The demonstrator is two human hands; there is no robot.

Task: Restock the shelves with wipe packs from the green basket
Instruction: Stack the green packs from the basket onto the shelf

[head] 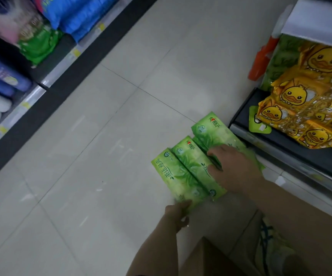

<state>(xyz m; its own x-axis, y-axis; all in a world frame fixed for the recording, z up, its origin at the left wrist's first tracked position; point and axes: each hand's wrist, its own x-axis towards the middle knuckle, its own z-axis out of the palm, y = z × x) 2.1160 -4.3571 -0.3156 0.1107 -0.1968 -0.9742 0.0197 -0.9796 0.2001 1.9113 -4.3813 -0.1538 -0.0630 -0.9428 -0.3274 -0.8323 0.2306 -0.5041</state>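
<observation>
Just off the front edge of the low shelf [276,144], the green wipe packs [189,170], seemingly three, are held with the left hand [178,215] pinching their near end and the right hand [235,168] gripping from above, so shelving them likely remains.

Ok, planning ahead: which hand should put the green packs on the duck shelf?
Probably right: the right hand grips the green packs beside that shelf; the left hand holds their near end.
</observation>
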